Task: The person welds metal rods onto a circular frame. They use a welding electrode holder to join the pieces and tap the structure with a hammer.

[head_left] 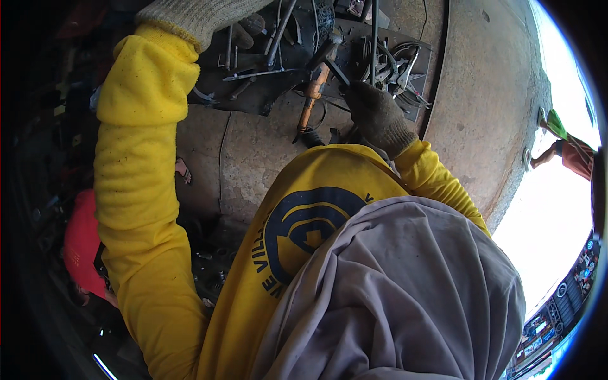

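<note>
My right hand [373, 114], in a grey knit glove, is closed around the handle of a hammer [325, 50], whose dark head points up and to the left. Just left of it, an orange rod-like tool [313, 95] lies at a slant over the edge of a dark metal plate [253, 101]. In a pale knit glove, my left hand [206, 16] reaches over the plate's upper left. The top edge of the picture cuts off its fingers, so its grip is hidden. Metal rods [278, 38] lie on the plate between my hands.
A tangle of metal pieces [402, 69] lies right of the hammer. A cable [223, 158] runs over the worn concrete floor [253, 145]. One person in red [82, 244] is low at the left; another person [573, 155] is at the bright right edge.
</note>
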Available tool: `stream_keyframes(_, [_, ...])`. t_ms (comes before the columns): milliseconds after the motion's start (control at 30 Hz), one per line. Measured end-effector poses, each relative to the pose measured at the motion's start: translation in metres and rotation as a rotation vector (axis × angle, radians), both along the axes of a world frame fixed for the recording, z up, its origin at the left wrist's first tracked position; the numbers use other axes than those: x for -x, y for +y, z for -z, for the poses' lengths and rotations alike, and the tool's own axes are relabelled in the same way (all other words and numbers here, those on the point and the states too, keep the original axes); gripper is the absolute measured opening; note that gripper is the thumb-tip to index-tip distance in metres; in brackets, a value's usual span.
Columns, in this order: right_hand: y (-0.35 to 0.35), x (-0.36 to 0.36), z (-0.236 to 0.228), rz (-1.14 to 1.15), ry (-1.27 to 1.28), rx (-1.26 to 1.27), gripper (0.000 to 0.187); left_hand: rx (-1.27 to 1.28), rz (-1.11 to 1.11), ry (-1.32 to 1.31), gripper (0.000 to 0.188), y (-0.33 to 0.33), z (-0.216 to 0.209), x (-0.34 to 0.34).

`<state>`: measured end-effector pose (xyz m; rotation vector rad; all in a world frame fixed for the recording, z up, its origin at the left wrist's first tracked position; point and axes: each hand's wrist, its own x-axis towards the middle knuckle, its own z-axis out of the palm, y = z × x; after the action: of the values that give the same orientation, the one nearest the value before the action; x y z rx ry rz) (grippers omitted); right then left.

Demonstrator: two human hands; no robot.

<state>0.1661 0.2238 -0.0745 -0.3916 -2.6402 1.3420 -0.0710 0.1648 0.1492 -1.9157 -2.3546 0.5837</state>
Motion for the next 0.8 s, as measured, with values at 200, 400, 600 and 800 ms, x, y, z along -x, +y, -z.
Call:
stream_keyframes(200, [-0.008,-0.015,-0.005,0.204,0.128,0.195,0.030,-0.016,-0.046,-0.023,0.050,0.007,0.006,0.002])
stream_keyframes(400, [-0.013,-0.012,0.012,0.152,-0.003,0.039,0.028,-0.024,-0.063,-0.042,0.051,0.007,0.006,0.003])
stream_keyframes(600, [-0.011,-0.010,0.011,0.173,-0.029,-0.077,0.025,-0.021,-0.074,-0.059,0.053,0.006,0.007,0.002])
stream_keyframes(800, [-0.006,-0.013,0.025,0.076,-0.055,-0.214,0.029,-0.019,-0.074,-0.087,0.054,0.007,0.006,0.003])
